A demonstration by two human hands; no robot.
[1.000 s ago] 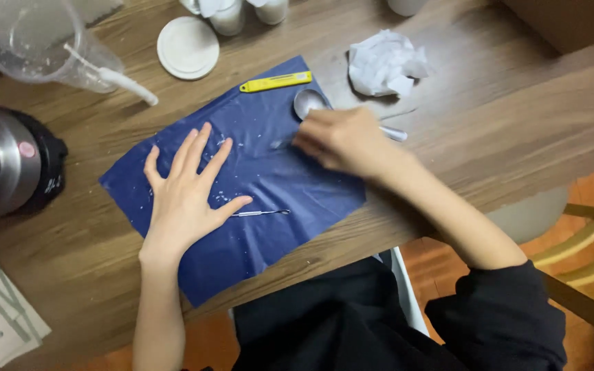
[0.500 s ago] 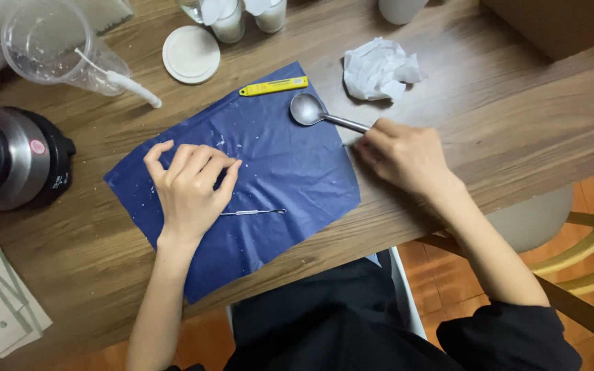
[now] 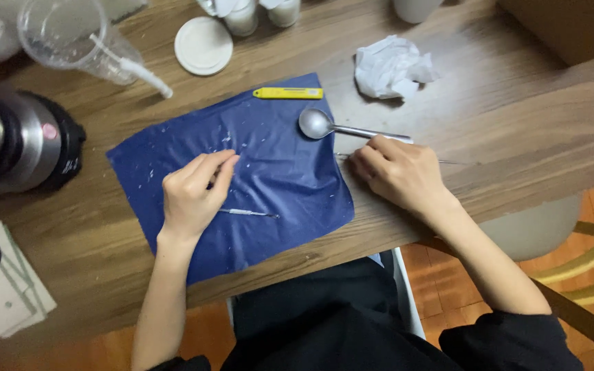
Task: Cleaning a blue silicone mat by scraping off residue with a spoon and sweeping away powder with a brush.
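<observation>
Hands sorting small tools on a blue cloth at a wooden table

Nearest the lower edge, the left hand [image 3: 192, 196] rests curled on the blue cloth [image 3: 283, 185], fingertips pinched together above a thin metal pick [image 3: 247, 213] (whether it grasps a white fleck cannot be told); the pick lies just beside it, long axis roughly left to right, tip toward the right of the frame. At centre right, the right hand [image 3: 400, 172] presses loosely closed fingers over a fine needle-like tool [image 3: 452, 162] on the table [image 3: 517, 117], beside a spoon [image 3: 342, 127] whose bowl points left. The step looks like picking debris; a next move would call for a fine pinch. Farther up lie a yellow cutter [image 3: 288, 93] and crumpled tissue [image 3: 392, 67].
</observation>
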